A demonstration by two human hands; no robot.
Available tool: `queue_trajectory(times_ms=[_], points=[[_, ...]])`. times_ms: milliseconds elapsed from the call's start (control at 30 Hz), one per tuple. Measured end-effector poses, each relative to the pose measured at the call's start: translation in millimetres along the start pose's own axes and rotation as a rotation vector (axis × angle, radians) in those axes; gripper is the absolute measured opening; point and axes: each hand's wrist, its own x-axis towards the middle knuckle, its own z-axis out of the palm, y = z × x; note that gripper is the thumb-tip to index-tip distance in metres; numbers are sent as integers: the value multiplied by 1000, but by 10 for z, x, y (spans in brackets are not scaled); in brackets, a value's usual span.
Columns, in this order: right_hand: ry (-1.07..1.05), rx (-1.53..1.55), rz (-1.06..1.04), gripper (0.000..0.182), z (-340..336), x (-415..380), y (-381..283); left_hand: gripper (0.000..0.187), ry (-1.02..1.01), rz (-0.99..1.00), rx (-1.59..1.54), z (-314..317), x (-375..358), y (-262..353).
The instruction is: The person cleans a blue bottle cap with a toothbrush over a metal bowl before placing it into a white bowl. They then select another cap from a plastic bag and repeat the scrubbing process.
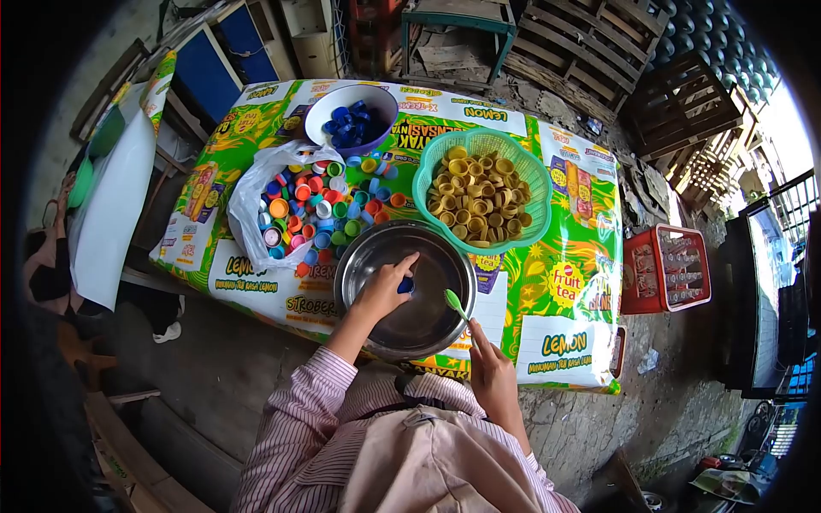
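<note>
My left hand (385,289) reaches into a steel bowl (359,256) with dark water-like shine inside. Its index finger points out while the thumb and other fingers close on a dark blue bottle cap (405,285). At the bowl's right rim, my right hand (493,369) grips a green toothbrush (460,306), bristle end up toward the bowl. Just beyond the bowl lies a pile of mixed-colour bottle caps (321,205), spilling from a clear plastic bag (246,224). A green plastic basket (537,214) of yellow caps stands to the right of the pile.
A purple-and-white bowl (323,101) with dark blue caps stands at the back of the table, which has a printed cover (564,282). A red crate (634,274) of bottles is on the floor to the right. Wooden pallets (581,51) lean behind; a person's foot (168,332) shows at left.
</note>
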Motion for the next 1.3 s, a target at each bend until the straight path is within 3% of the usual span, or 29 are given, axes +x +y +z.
queue_trajectory(times_ms=[133, 267, 333, 367, 400, 467, 633, 700, 800, 867, 1067, 1133, 1167, 1300], points=[[21, 23, -33, 50, 10, 18, 11, 55, 98, 87, -254, 57, -31, -70], [60, 28, -82, 50, 81, 52, 78, 39, 135, 41, -268, 103, -127, -55], [63, 49, -129, 50, 108, 87, 79, 30, 49, -247, -786, 60, -190, 71], [63, 48, -129, 50, 106, 109, 55, 29, -27, -299, -958, -4, -231, 140], [22, 48, -94, 50, 99, 137, 17, 29, -28, -299, -960, 10, -255, 138], [-22, 47, -59, 50, 114, 179, -30, 31, 12, -366, -1290, 47, -316, 137], [-25, -43, -190, 53, 257, 241, -48, 32, -24, -350, -1426, -27, -417, 235], [-30, -43, -210, 53, 294, 287, -16, 32, 55, -326, -1280, -25, -445, 281], [38, -93, -179, 53, 317, 351, 5, 32, 90, -355, -1391, 1, -456, 249], [4, -51, -276, 53, 364, 312, -16, 31, 114, -348, -1384, 9, -476, 255], [46, -8, -206, 53, 338, 396, -60, 31, 174, -354, -1404, 42, -500, 279], [-69, -44, -219, 51, 353, 305, -133, 32, 200, -348, -1427, 13, -485, 316], [18, 14, -301, 54, 455, 295, -48, 32, 222, -342, -1461, -8, -477, 332], [110, -19, -247, 55, 408, 314, -67, 31, 269, -327, -1499, -16, -485, 357]])
